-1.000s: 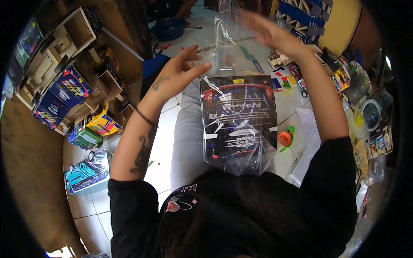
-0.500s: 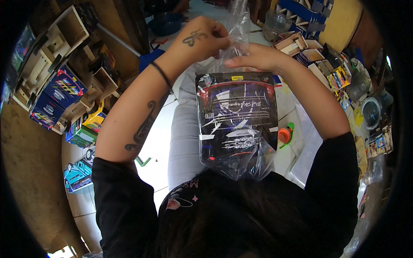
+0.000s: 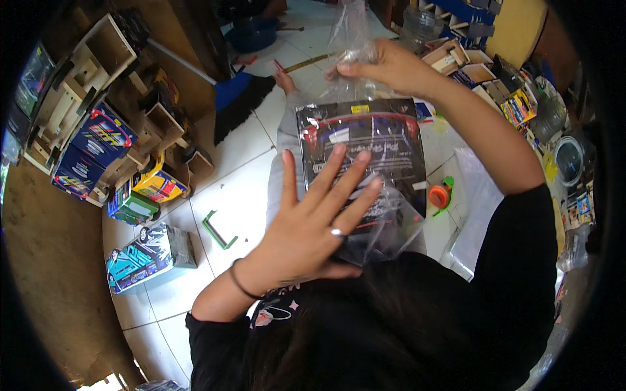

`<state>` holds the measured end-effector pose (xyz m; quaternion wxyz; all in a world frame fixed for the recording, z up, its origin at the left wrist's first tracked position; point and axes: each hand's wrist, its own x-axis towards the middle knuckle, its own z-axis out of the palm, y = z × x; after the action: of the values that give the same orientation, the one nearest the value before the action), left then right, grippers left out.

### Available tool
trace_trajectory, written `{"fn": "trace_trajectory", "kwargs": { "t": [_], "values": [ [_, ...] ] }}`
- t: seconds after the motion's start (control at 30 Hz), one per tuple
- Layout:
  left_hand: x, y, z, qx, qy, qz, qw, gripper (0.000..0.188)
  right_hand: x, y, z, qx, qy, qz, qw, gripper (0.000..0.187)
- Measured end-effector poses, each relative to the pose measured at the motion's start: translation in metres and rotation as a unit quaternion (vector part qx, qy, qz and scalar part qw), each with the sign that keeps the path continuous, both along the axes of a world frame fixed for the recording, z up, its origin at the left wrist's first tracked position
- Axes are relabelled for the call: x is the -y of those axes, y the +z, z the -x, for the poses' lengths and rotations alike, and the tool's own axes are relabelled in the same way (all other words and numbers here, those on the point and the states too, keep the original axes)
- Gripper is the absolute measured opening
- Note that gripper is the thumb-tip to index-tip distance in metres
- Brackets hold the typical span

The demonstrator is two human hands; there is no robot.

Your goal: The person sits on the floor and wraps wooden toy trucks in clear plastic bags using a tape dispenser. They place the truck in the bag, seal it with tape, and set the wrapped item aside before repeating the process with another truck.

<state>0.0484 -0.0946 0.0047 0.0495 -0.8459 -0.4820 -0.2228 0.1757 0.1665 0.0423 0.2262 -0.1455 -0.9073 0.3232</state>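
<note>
A black printed box-like item (image 3: 365, 140) with red and purple artwork rests on my lap inside a clear plastic bag (image 3: 385, 241). My right hand (image 3: 385, 68) is closed round the gathered upper part of the bag, just beyond the item's far edge. With fingers spread, my left hand (image 3: 313, 221) lies over the item's near left part, at the bag's lower end. A ring and a dark wristband show on that hand and wrist. Part of the printed face is hidden beneath the left fingers.
Wooden toy truck bodies (image 3: 85, 78) are stacked at left, with a teal-and-black printed box (image 3: 153, 257) on the tiles. A green frame-like piece (image 3: 218, 231) and a broom (image 3: 241, 98) lie nearby. At right are an orange tape roll on a green dispenser (image 3: 440, 195) and plastic sheets (image 3: 466, 208).
My left hand has left the bag's top and come down toward me, spreading over the packed item. My right hand stays on the gathered plastic, slightly farther up.
</note>
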Motion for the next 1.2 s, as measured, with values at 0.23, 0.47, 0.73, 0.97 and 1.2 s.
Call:
{"fn": "trace_trajectory", "kwargs": {
  "t": [0.23,0.47,0.73,0.97,1.2],
  "values": [
    [-0.02,-0.038,-0.02,0.014,0.119,-0.161,0.98,0.072,0.061,0.023,-0.02,-0.038,-0.009,-0.19,0.981,0.025],
    [-0.018,-0.038,-0.02,0.112,0.099,-0.208,0.967,0.077,0.133,-0.024,-0.041,-0.041,-0.054,-0.33,0.942,0.04],
    [-0.014,-0.018,-0.018,-0.065,0.132,-0.157,0.977,0.07,0.175,-0.032,-0.069,0.024,-0.018,-0.228,0.973,0.047],
    [-0.008,-0.021,-0.026,-0.079,0.07,-0.143,0.984,0.056,0.159,-0.086,-0.116,-0.16,0.032,-0.136,0.977,0.025],
    [-0.014,-0.019,-0.022,-0.071,0.086,-0.137,0.984,0.044,0.034,-0.298,-0.262,0.109,-0.755,0.165,0.626,0.101]
  ]
}}
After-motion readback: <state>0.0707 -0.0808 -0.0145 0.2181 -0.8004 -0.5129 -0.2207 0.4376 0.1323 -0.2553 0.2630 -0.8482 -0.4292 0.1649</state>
